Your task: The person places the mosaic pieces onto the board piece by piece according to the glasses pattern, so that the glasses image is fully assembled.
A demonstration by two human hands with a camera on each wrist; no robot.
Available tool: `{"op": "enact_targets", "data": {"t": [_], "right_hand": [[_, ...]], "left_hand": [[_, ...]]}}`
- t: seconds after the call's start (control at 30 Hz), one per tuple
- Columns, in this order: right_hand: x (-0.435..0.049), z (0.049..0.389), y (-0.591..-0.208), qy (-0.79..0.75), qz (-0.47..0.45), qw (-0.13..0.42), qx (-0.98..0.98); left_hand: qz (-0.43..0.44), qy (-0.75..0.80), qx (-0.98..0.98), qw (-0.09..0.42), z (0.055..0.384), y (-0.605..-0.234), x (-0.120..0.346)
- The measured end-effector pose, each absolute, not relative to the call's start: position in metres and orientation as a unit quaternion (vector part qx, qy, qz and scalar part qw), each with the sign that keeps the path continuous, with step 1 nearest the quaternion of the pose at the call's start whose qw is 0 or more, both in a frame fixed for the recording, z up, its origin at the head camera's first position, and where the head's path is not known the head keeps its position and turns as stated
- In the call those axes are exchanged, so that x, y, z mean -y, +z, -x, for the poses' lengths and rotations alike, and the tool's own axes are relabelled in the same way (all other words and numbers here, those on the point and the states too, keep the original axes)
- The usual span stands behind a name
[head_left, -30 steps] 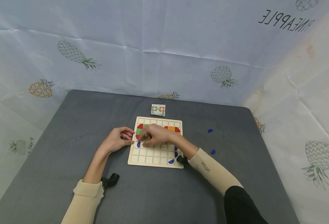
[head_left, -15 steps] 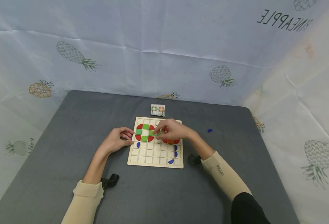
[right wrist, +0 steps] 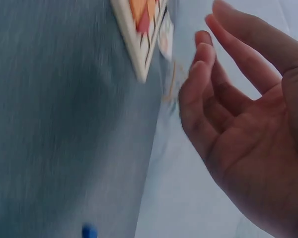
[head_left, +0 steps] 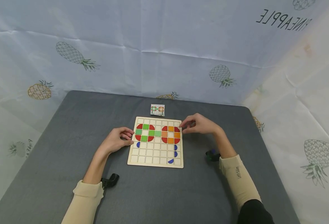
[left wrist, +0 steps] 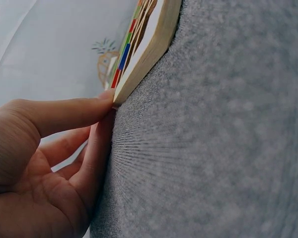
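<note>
A square wooden board (head_left: 153,153) with a grid lies on the grey table. Red and green pieces form a ring (head_left: 144,133) on its left; red and orange pieces form another ring (head_left: 171,134) on its right. A green square (head_left: 157,133) lies between them. Several blue half-round pieces (head_left: 171,161) sit lower on the board. My left hand (head_left: 116,139) touches the board's left edge with straight thumb and fingertips. Off the board's upper right edge hovers my right hand (head_left: 201,123), its fingers loosely bent, holding nothing in the right wrist view.
A small printed pattern card (head_left: 157,110) lies beyond the board. One blue piece (head_left: 213,151) shows on the table by the right wrist's black camera (head_left: 212,156). A pineapple-print cloth (head_left: 142,62) hangs behind the table.
My right hand has moved right, from over the board's left ring to beyond its right edge, uncovering both rings. The left hand stays at the left edge.
</note>
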State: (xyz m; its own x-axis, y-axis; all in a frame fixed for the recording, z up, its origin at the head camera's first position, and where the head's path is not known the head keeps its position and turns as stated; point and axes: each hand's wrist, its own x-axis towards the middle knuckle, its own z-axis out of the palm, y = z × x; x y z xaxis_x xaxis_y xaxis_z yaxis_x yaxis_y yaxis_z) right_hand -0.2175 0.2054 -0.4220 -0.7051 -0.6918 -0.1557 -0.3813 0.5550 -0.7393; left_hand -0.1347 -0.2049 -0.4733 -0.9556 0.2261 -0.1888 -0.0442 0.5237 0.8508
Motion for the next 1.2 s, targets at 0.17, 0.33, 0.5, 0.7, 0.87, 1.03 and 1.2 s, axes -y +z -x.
{"op": "enact_targets", "data": {"t": [0.17,0.33,0.5,0.7,0.87,1.03,1.2], "right_hand": [[-0.243,0.222,-0.426,-0.350,0.278,0.219,-0.867],[-0.278,0.224,-0.435,-0.352,0.234,0.220,-0.879],[-0.307,0.222,-0.444,-0.357,0.189,0.227,-0.886],[-0.329,0.222,-0.454,-0.357,0.171,0.227,-0.890],[-0.335,0.223,-0.458,-0.358,0.167,0.227,-0.890],[-0.338,0.225,-0.462,-0.351,0.151,0.221,-0.897],[-0.340,0.223,-0.465,-0.341,0.151,0.215,-0.903]], "left_hand": [[-0.054,0.487,-0.860,0.139,0.135,-0.474,0.205],[-0.053,0.487,-0.861,0.138,0.135,-0.474,0.206],[-0.051,0.487,-0.860,0.141,0.134,-0.473,0.206],[-0.051,0.493,-0.856,0.144,0.135,-0.473,0.205],[-0.055,0.501,-0.852,0.143,0.135,-0.474,0.205],[-0.055,0.500,-0.852,0.143,0.134,-0.475,0.206],[-0.055,0.498,-0.854,0.141,0.134,-0.476,0.206]]}}
